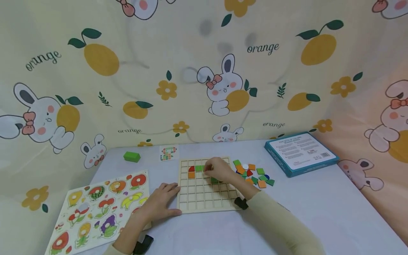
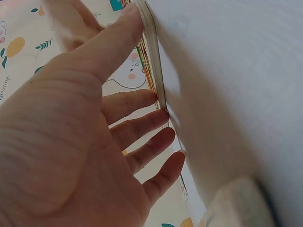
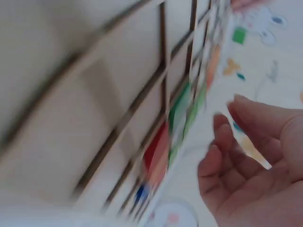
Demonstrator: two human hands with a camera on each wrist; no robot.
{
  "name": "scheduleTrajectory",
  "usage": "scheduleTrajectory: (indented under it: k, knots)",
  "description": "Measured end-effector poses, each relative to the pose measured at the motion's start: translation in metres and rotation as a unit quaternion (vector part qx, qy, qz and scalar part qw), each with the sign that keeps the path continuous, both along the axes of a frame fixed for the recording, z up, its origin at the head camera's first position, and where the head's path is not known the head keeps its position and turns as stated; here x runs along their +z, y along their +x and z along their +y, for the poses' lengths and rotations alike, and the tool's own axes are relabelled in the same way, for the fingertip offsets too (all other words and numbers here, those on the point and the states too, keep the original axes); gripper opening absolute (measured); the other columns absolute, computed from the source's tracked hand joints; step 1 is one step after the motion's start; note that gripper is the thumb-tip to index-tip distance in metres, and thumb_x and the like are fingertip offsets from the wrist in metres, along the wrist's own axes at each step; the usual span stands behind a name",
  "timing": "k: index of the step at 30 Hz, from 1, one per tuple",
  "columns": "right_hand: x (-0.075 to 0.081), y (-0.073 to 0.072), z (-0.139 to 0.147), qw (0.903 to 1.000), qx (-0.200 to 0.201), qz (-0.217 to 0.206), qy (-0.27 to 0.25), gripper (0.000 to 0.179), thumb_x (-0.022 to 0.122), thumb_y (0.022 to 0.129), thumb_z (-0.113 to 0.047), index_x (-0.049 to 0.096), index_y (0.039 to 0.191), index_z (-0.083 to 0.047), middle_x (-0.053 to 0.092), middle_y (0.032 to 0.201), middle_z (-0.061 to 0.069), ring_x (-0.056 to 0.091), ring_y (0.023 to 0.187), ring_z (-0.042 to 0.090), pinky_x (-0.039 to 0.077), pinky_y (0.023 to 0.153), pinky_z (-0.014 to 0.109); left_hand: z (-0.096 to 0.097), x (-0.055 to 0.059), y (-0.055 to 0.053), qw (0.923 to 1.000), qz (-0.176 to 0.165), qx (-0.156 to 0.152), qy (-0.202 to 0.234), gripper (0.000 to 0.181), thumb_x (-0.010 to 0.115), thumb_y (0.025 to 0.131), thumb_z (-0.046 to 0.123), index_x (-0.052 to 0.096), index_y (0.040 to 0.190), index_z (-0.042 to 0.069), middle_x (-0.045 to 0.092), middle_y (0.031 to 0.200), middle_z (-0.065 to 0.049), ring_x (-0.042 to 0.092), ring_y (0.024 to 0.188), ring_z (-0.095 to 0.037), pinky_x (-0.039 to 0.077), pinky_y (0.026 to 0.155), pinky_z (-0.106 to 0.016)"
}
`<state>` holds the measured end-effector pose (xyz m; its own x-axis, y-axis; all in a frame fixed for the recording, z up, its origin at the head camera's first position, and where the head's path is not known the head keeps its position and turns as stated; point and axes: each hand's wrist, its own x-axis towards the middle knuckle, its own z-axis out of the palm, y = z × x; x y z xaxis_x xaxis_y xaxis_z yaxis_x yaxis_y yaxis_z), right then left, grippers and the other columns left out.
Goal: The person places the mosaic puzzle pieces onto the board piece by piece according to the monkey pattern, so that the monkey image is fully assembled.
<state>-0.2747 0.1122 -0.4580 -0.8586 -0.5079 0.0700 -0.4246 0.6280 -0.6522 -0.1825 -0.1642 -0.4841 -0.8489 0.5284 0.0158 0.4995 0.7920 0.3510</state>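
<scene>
A wooden grid board [image 1: 204, 194] lies on the white table. Set in its upper cells are a red quarter-round tile [image 1: 191, 169], an orange square tile [image 1: 191, 175] and green tiles [image 1: 199, 168]. My left hand [image 1: 163, 201] rests at the board's left edge; in the left wrist view its spread fingers [image 2: 128, 101] and thumb touch that edge. My right hand [image 1: 219, 169] is over the upper part of the board, beside the green tiles. In the right wrist view its fingers [image 3: 213, 163] are loosely bent, with no tile showing between them and the thumb.
Loose coloured tiles [image 1: 261, 184] lie in a pile right of the board. Behind them is a teal box [image 1: 301, 152]. A fruit puzzle board [image 1: 92, 212] lies at the left. At the back are a green block [image 1: 132, 156] and a pattern card [image 1: 168, 153].
</scene>
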Motion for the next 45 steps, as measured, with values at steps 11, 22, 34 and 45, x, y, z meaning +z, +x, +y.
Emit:
scheduleTrajectory:
  k: [11,22,34,45]
  knots:
    - [0.009,0.042,0.127,0.9933,-0.053,-0.083,0.060,0.010,0.077,0.083,-0.002,0.074,0.091,-0.006,0.060,0.080,-0.001,0.051,0.075,0.017,0.047,0.064,0.028,-0.002,-0.002,0.000,1.0000,-0.005,0.001,-0.008,0.084,0.080,0.078,0.054,0.054,0.143,0.007,0.049,0.147,-0.013,0.046,0.128,-0.031,0.043,0.104,-0.052]
    - [-0.001,0.074,0.165,0.9915,-0.053,-0.108,0.049,0.019,0.080,0.081,-0.001,0.068,0.095,-0.003,0.055,0.077,0.000,0.050,0.075,0.018,0.044,0.060,0.024,-0.002,-0.002,-0.001,1.0000,0.003,0.005,-0.008,0.084,0.078,0.080,0.055,0.053,0.144,0.008,0.048,0.148,-0.012,0.045,0.129,-0.031,0.043,0.104,-0.051]
    - [-0.003,0.069,0.144,0.9863,-0.047,-0.057,0.147,0.021,0.083,0.081,-0.016,0.062,0.076,-0.015,0.050,0.065,-0.005,0.048,0.065,0.012,0.038,0.057,0.025,-0.002,-0.003,-0.002,0.9999,-0.005,0.009,-0.010,0.084,0.078,0.079,0.056,0.053,0.144,0.009,0.048,0.148,-0.012,0.045,0.130,-0.032,0.042,0.104,-0.052]
    - [0.003,0.029,0.063,0.9819,0.053,-0.147,-0.107,0.013,0.068,0.094,-0.005,0.061,0.086,0.002,0.061,0.069,0.009,0.059,0.055,0.021,0.051,0.052,0.025,-0.002,-0.005,-0.002,0.9998,0.004,0.010,-0.016,0.086,0.077,0.079,0.059,0.053,0.144,0.009,0.048,0.148,-0.012,0.045,0.130,-0.031,0.041,0.106,-0.052]
